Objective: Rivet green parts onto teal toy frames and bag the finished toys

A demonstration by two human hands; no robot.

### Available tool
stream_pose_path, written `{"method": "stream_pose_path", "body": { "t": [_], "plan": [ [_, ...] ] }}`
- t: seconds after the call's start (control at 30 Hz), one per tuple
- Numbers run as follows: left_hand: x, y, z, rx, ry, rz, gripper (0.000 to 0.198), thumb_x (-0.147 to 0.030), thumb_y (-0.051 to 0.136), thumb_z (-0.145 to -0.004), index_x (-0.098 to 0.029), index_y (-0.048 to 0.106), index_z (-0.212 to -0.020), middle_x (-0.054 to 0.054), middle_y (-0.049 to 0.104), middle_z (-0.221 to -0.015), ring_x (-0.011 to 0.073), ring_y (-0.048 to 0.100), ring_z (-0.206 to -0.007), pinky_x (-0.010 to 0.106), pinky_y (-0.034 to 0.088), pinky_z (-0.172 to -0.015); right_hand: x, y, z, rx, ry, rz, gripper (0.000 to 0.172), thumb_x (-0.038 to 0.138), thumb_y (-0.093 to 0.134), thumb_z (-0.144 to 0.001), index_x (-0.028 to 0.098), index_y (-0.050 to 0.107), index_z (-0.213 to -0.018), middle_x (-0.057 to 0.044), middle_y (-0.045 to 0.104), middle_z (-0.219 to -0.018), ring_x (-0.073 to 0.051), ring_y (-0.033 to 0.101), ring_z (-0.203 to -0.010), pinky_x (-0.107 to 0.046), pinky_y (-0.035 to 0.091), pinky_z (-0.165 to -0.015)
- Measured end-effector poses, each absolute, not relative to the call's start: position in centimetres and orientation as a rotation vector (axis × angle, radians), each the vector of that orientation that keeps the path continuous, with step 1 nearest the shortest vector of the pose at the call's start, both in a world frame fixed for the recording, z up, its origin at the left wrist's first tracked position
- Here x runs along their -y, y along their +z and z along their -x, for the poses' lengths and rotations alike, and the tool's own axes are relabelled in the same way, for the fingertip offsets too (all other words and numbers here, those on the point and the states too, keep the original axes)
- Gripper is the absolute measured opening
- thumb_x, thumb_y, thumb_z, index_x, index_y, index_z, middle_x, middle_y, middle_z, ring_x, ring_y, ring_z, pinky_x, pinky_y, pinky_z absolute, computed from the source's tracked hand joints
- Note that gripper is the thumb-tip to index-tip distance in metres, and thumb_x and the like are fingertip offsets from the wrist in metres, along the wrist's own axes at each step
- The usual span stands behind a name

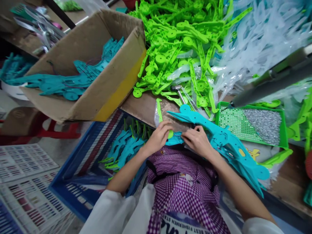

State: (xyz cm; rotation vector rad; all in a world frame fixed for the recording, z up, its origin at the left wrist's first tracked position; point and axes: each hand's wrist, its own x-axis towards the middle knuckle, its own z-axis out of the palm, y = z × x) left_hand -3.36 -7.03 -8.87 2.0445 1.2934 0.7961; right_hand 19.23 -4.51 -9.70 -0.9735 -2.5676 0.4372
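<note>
My left hand (158, 137) is closed round a small bright green plastic piece (170, 133) at the table's near edge. My right hand (198, 140) pinches a teal plastic part (173, 139) that lies between the two hands. Both hands sit close together, just above my purple checked apron (181, 182). A row of long teal plastic parts (226, 143) runs from beside my right hand away to the right. A loose green strip (159, 110) lies just beyond my left hand.
A big heap of green plastic parts (180, 42) covers the table's back. A cardboard box (97, 61) with teal parts stands at left. Below it is a blue crate (80, 169) of assembled pieces. A green tray (251, 125) of small metal bits sits right; a hammer (179, 92) lies nearby.
</note>
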Motion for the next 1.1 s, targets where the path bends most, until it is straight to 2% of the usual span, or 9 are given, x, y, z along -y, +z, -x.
{"method": "stream_pose_path", "body": {
  "t": [0.07, 0.2, 0.33, 0.43, 0.73, 0.8, 0.9, 1.0, 1.1],
  "plan": [
    [7.1, -9.2, 3.5, -1.33, 0.948, -1.921, 0.025, -0.012, 0.049, -0.091, -0.02, 0.055, -0.114, 0.011, 0.052, -0.124, 0.0213, 0.051, -0.123, 0.043, 0.044, -0.105, 4.5, -9.7, -19.2, 2.558, 0.451, 0.983, 0.021, 0.025, 0.046, -0.097, 0.017, 0.064, -0.091, -0.002, 0.067, -0.075, -0.014, 0.054, -0.07, -0.034, 0.026, -0.078],
    [7.6, -9.0, 4.2, -1.375, 1.144, -1.722, 0.035, -0.02, 0.061, -0.086, -0.023, 0.051, -0.119, 0.01, 0.05, -0.126, 0.022, 0.054, -0.121, 0.042, 0.047, -0.102, 4.6, -9.7, -19.2, 2.558, 0.455, 1.001, 0.018, 0.024, 0.048, -0.096, 0.018, 0.064, -0.09, -0.001, 0.068, -0.075, -0.014, 0.056, -0.07, -0.035, 0.027, -0.079],
    [8.6, -8.2, 5.0, -1.466, 0.91, -1.891, 0.044, -0.024, 0.067, -0.083, -0.023, 0.053, -0.125, 0.01, 0.054, -0.13, 0.025, 0.045, -0.13, 0.048, 0.036, -0.11, 4.6, -9.5, -19.3, 2.579, 0.487, 1.017, 0.015, 0.024, 0.05, -0.095, 0.018, 0.064, -0.092, -0.002, 0.07, -0.08, -0.015, 0.059, -0.072, -0.035, 0.029, -0.079],
    [9.2, -8.5, 5.3, -1.471, 0.781, -1.929, 0.05, -0.029, 0.068, -0.084, -0.024, 0.051, -0.13, 0.008, 0.061, -0.127, 0.0266, 0.045, -0.13, 0.05, 0.036, -0.109, 4.7, -9.3, -19.2, 2.591, 0.511, 1.026, 0.013, 0.024, 0.052, -0.094, 0.019, 0.064, -0.093, -0.003, 0.071, -0.08, -0.015, 0.06, -0.071, -0.035, 0.029, -0.079],
    [8.7, -8.9, 5.8, -1.485, 0.66, -1.849, 0.052, -0.037, 0.069, -0.083, -0.024, 0.053, -0.131, 0.009, 0.061, -0.126, 0.0253, 0.048, -0.124, 0.043, 0.036, -0.105, 4.9, -8.7, -18.8, 2.598, 0.582, 1.085, 0.004, 0.02, 0.056, -0.091, 0.018, 0.06, -0.09, 0.0, 0.066, -0.072, -0.013, 0.057, -0.066, -0.035, 0.031, -0.081],
    [8.6, -8.5, 5.8, -1.461, 0.602, -1.902, 0.049, -0.036, 0.065, -0.086, -0.026, 0.052, -0.132, 0.008, 0.06, -0.125, 0.0252, 0.047, -0.124, 0.044, 0.034, -0.104, 5.0, -8.7, -19.0, 2.6, 0.604, 1.07, 0.004, 0.02, 0.056, -0.091, 0.019, 0.059, -0.093, 0.0, 0.067, -0.075, -0.013, 0.056, -0.068, -0.036, 0.032, -0.083],
    [8.4, -7.8, 5.6, -1.408, 0.429, -2.056, 0.043, -0.028, 0.056, -0.092, -0.037, 0.051, -0.134, 0.008, 0.055, -0.128, 0.029, 0.041, -0.126, 0.053, 0.03, -0.101, 5.0, -8.8, -19.4, 2.609, 0.614, 1.05, 0.008, 0.02, 0.055, -0.092, 0.019, 0.06, -0.097, -0.001, 0.065, -0.075, -0.013, 0.055, -0.069, -0.036, 0.032, -0.085],
    [8.4, -7.2, 5.3, -1.362, 0.24, -2.196, 0.055, -0.01, 0.049, -0.09, -0.045, 0.051, -0.134, 0.011, 0.048, -0.131, 0.0343, 0.034, -0.129, 0.061, 0.025, -0.098, 5.0, -8.9, -19.5, 2.63, 0.611, 1.042, 0.01, 0.021, 0.053, -0.093, 0.02, 0.062, -0.098, 0.0, 0.061, -0.07, -0.013, 0.053, -0.068, -0.036, 0.033, -0.085],
    [8.4, -6.9, 5.0, -1.343, 0.122, -2.279, 0.066, -0.002, 0.047, -0.085, -0.044, 0.048, -0.136, 0.012, 0.045, -0.134, 0.036, 0.031, -0.13, 0.066, 0.021, -0.099, 4.9, -8.8, -19.5, 2.637, 0.605, 1.027, 0.012, 0.021, 0.051, -0.093, 0.019, 0.063, -0.096, 0.001, 0.06, -0.068, -0.013, 0.053, -0.067, -0.037, 0.032, -0.086]
  ]
}}
